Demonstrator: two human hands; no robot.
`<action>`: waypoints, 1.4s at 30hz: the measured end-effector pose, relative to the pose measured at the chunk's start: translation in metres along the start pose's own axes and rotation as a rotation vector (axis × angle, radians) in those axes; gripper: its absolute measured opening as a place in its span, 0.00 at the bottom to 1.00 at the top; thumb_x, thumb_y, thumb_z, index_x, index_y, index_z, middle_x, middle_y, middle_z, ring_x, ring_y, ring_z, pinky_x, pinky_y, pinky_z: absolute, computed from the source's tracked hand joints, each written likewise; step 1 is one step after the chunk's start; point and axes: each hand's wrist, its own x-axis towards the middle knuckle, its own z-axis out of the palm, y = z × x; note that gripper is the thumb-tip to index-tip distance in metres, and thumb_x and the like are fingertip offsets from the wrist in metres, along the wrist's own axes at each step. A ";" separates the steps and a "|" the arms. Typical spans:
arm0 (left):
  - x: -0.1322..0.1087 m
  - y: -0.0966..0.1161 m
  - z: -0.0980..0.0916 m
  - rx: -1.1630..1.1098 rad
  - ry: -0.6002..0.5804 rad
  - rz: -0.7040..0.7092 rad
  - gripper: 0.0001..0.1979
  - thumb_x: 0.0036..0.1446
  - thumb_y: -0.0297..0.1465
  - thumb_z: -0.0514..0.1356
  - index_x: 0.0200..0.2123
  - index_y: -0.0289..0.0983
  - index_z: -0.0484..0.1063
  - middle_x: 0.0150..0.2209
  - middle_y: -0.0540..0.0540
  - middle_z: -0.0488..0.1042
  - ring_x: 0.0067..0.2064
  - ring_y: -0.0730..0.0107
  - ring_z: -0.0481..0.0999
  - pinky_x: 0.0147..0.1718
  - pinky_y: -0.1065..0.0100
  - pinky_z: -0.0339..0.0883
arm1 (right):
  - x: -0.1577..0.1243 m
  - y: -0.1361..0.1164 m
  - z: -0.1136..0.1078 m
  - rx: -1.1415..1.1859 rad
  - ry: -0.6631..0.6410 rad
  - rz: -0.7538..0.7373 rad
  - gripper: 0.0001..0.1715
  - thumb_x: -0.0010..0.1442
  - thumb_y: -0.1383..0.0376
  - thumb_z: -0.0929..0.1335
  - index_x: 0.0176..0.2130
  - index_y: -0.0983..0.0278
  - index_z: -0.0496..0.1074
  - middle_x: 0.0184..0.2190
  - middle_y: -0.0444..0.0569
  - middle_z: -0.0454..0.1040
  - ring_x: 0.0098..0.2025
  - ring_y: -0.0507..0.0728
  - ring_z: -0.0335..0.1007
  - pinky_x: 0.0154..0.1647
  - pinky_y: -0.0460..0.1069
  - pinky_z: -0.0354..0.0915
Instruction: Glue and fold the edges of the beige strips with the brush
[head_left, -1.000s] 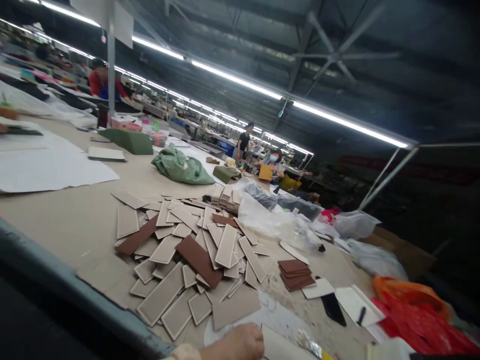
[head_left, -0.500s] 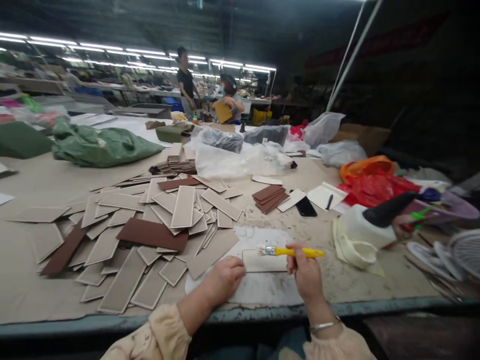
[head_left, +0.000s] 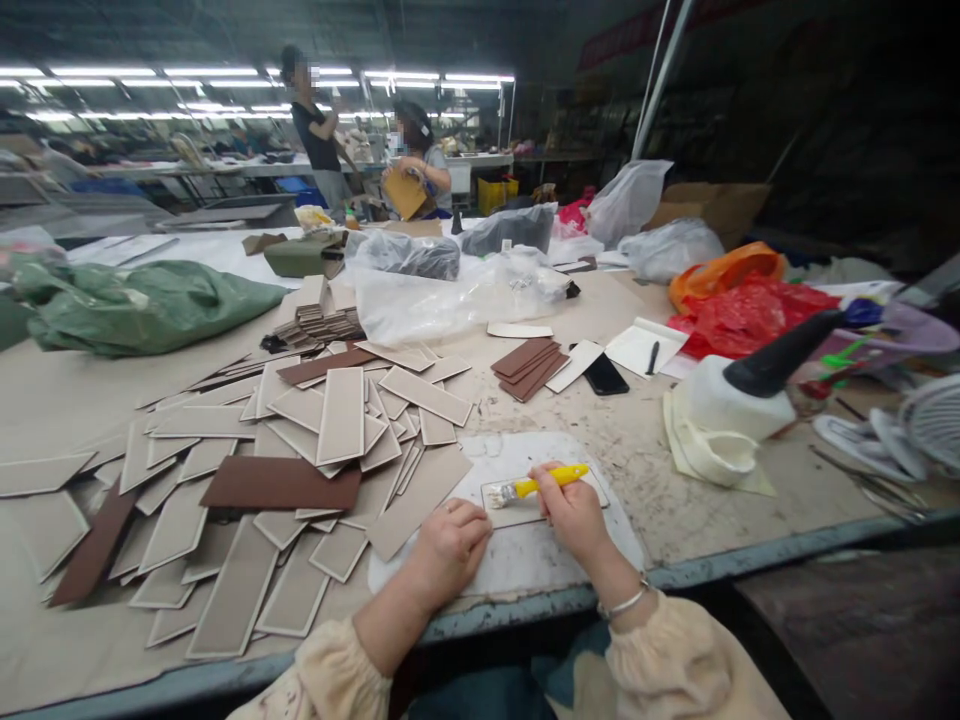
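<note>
Glossy yellow plastic brush handle [head_left: 551,481]

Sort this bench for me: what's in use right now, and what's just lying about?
In use: yellow brush in right hand, small panel under it, white board, left hand resting there.
Lying about: black phone, green bag, red bag, brown stack.

**Brush laid to the panel**

A yellow-handled flat brush [head_left: 538,486] with a metal ferrule sits nearly level near the table's near edge. Its bristles point left and touch a pale beige rectangular panel [head_left: 516,513]. The right hand [head_left: 574,515] grips the handle. The panel lies flat, long side left to right, on a stained white board [head_left: 525,572].
</note>
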 end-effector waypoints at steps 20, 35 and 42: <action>0.003 0.003 -0.003 -0.017 0.003 0.007 0.08 0.61 0.25 0.54 0.34 0.37 0.74 0.33 0.45 0.74 0.39 0.66 0.71 0.41 0.63 0.69 | -0.001 0.016 -0.068 -0.454 0.310 -0.118 0.30 0.62 0.48 0.58 0.20 0.63 0.70 0.23 0.52 0.76 0.28 0.57 0.73 0.30 0.47 0.64; 0.002 0.002 -0.001 -0.015 0.000 0.013 0.08 0.60 0.25 0.55 0.33 0.36 0.74 0.33 0.45 0.74 0.39 0.65 0.71 0.41 0.62 0.69 | -0.010 0.021 -0.089 -0.396 0.414 -0.160 0.26 0.64 0.50 0.59 0.29 0.65 0.71 0.20 0.47 0.71 0.23 0.54 0.68 0.28 0.47 0.61; 0.001 0.000 0.002 -0.019 0.015 0.012 0.08 0.60 0.25 0.55 0.35 0.37 0.74 0.34 0.45 0.75 0.40 0.65 0.72 0.42 0.62 0.69 | -0.018 0.006 -0.029 0.079 0.096 -0.002 0.22 0.63 0.50 0.62 0.28 0.63 0.69 0.14 0.39 0.64 0.17 0.50 0.60 0.20 0.44 0.59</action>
